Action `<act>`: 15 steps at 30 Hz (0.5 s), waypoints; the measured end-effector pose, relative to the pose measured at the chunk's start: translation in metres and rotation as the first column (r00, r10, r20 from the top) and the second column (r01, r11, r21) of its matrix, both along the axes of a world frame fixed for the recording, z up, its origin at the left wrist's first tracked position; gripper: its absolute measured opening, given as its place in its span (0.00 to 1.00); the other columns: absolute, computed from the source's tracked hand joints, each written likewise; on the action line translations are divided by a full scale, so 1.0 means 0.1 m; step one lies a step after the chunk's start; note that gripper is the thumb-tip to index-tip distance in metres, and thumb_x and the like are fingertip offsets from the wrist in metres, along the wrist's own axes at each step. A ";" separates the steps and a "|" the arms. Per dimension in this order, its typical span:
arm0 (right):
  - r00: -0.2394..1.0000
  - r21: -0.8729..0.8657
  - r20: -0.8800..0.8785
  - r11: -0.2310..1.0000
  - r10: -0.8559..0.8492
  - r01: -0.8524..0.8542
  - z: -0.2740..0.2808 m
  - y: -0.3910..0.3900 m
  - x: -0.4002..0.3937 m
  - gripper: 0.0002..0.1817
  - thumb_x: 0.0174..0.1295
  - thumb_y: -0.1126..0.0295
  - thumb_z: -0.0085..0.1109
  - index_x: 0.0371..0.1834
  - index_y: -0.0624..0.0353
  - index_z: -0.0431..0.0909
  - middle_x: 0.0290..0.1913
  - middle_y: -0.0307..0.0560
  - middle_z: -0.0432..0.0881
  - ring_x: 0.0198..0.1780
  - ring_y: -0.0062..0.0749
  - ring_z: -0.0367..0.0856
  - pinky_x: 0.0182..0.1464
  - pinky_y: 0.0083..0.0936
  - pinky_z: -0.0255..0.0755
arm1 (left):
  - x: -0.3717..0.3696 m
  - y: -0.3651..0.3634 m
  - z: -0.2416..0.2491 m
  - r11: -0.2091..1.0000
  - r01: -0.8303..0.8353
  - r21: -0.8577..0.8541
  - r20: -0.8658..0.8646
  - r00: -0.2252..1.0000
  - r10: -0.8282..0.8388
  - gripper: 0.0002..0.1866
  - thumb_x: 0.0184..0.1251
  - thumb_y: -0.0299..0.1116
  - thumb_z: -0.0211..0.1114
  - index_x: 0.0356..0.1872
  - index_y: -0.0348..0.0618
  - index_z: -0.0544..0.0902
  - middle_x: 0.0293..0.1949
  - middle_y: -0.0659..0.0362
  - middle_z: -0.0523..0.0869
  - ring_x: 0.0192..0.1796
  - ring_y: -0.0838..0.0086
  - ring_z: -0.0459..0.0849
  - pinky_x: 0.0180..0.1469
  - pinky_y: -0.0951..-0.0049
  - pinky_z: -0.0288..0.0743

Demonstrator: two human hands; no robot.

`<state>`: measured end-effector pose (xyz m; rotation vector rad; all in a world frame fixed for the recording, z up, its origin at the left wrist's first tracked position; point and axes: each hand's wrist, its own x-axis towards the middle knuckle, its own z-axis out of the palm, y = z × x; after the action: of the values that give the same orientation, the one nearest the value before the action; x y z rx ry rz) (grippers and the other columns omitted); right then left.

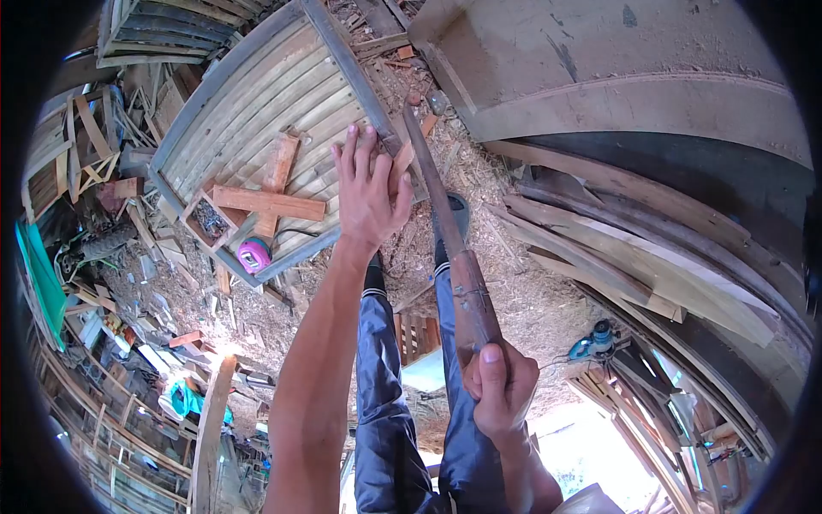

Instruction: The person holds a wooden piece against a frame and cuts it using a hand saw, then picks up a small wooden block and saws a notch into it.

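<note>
I see the left hand (368, 190) at frame centre, fingers spread flat, palm down on the right edge of the panel (257, 111). It grips nothing; it just presses on the frame rail, touching it. The thumb sits next to a small wood block (401, 158) at the rail.

The right hand (499, 385) is at lower centre-right, closed around the lower end of the stick (449, 231), thumb up along it. The stick is long and dark and runs from the fist up and left to the panel's right rail, with its tip near the upper centre of the frame. I can't tell whether the tip touches the rail or the ground.

The panel is slatted wood in a grey frame and fills the upper left, lying tilted on the sawdust. A wood cross (270, 193) lies on its slats at centre-left. A pink tape measure (253, 254) sits at the panel's lower edge, just below the cross.

A blue power tool (593, 341) lies on the ground at right, well apart from both hands. Curved planks (625, 248) are stacked along the right side. My legs in dark trousers (385, 403) show between the arms.
</note>
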<state>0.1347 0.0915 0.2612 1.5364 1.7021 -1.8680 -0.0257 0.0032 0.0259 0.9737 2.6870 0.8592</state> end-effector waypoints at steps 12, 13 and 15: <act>0.993 0.068 0.004 0.991 0.119 -0.119 -0.11 -0.04 0.06 0.25 0.75 0.61 0.46 0.17 0.61 0.66 0.12 0.36 0.66 0.14 0.18 0.63 0.18 0.21 0.54 | 0.01 0.03 -0.01 0.956 -0.238 0.174 0.254 0.948 0.190 0.18 0.74 0.39 0.49 0.55 0.35 0.70 0.69 0.39 0.59 0.70 0.44 0.61 0.71 0.44 0.50; 0.992 0.073 0.004 0.989 0.128 -0.128 -0.11 -0.04 0.04 0.25 0.74 0.61 0.46 0.17 0.61 0.66 0.12 0.36 0.66 0.14 0.18 0.64 0.18 0.21 0.54 | 0.01 0.06 -0.02 0.948 -0.259 0.184 0.225 0.950 0.215 0.20 0.75 0.40 0.49 0.57 0.35 0.69 0.70 0.39 0.58 0.70 0.44 0.61 0.70 0.43 0.50; 0.990 0.072 0.011 0.987 0.143 -0.143 -0.11 -0.04 0.02 0.25 0.74 0.61 0.46 0.17 0.62 0.67 0.12 0.36 0.67 0.14 0.18 0.64 0.18 0.21 0.54 | -0.04 0.18 -0.08 0.941 -0.335 0.047 0.093 0.940 0.329 0.22 0.75 0.40 0.49 0.61 0.35 0.65 0.71 0.37 0.55 0.72 0.44 0.58 0.71 0.40 0.45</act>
<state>0.1368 0.0871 0.2503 1.4021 1.8444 -1.7476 -0.0296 0.0212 0.0184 0.4829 2.8092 1.0237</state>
